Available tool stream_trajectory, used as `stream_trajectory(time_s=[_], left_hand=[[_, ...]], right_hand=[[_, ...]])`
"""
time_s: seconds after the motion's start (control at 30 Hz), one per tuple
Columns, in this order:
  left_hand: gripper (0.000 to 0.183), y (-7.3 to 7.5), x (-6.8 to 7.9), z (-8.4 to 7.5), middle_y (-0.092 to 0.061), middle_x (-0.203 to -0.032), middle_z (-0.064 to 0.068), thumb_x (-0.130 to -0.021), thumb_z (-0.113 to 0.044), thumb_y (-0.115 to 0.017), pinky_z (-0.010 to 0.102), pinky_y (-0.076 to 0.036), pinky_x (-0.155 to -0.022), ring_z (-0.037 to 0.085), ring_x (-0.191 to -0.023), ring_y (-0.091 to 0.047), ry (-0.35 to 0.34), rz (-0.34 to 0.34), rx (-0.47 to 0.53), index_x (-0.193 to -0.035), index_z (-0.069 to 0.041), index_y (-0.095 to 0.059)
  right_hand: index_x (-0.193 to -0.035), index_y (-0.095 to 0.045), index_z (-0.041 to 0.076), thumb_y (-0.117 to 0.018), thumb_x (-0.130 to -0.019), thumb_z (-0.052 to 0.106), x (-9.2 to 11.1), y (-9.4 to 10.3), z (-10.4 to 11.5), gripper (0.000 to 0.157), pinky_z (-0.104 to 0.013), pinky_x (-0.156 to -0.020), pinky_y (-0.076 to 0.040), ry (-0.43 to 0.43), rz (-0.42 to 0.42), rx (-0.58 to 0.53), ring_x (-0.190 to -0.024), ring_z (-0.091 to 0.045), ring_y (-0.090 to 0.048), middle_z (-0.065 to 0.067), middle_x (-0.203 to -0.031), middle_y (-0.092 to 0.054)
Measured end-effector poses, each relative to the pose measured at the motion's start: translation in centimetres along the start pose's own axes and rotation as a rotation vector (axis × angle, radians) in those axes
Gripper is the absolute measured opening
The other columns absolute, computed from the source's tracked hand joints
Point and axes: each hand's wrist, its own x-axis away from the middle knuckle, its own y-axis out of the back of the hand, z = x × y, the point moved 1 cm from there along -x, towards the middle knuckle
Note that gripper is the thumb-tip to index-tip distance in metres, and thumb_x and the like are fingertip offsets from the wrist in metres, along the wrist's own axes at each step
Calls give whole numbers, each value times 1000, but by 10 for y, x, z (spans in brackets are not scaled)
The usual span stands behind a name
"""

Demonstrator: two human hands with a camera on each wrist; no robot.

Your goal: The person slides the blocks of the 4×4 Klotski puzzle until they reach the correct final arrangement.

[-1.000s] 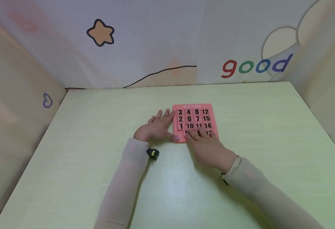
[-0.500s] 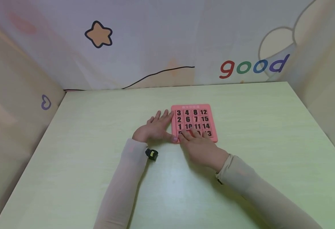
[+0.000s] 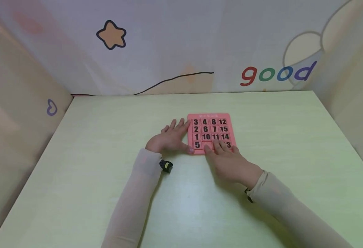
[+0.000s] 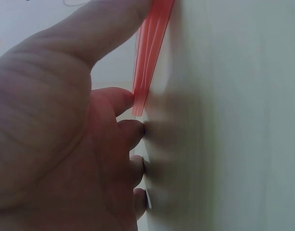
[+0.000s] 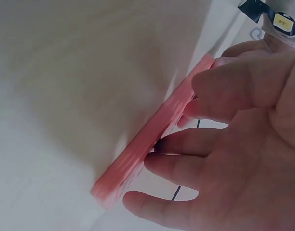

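A pink number sliding puzzle (image 3: 208, 115) lies flat on the table, its tiles in four rows. At its near left corner is the 5 tile (image 3: 197, 145), with an unfilled slot to its right. My left hand (image 3: 169, 140) rests along the puzzle's left side, its thumb at the near left corner and forefinger at the upper side. My right hand (image 3: 232, 165) reaches over the near edge, straight fingers on the bottom row. They hide one tile and part of the 13 tile (image 3: 229, 145). Both wrist views show the puzzle's thin pink side.
The pale green table (image 3: 76, 172) stretches around the puzzle. Behind it stands a printed backdrop (image 3: 169, 44) with a star and the word "good". Side panels (image 3: 23, 113) rise at left and right. Each wrist carries a small black device (image 3: 166, 166).
The 5 tile has slid left into the bottom left corner, leaving a slot to its right. My right hand moved left, then back right. My left hand has stayed at the puzzle's side.
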Motion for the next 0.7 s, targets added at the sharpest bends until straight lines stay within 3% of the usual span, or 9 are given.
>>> stream_trajectory(time_s=[0.23, 0.47, 0.7], left_hand=[[113, 1, 0, -1, 7, -169, 3, -84, -54, -77, 47, 4, -121, 28, -152, 15, 9, 3, 16, -164, -23, -3], [114, 2, 1, -2, 8, -169, 3, -84, -54, -77, 47, 4, -121, 28, -152, 16, 4, 2, 16, -164, -23, -2], [116, 3, 3, -1, 9, -168, 5, -82, -59, -76, 47, 6, -121, 29, -151, 18, -17, 3, 18, -164, -22, -1]], right_hand=[[-161, -24, 9, -38, -108, 14, 2, -2, 1, 55, -74, -111, -11, 0, 14, -15, -150, -46, -6, -29, -162, -12], [-163, -15, 9, -46, -105, 13, -4, -4, 11, 66, -71, -112, -12, 6, 10, -6, -151, -43, -6, -26, -164, -11], [-163, -8, 11, -42, -106, 18, -12, -7, 21, 67, -69, -114, -10, 20, 8, -21, -151, -42, -4, -26, -164, -8]])
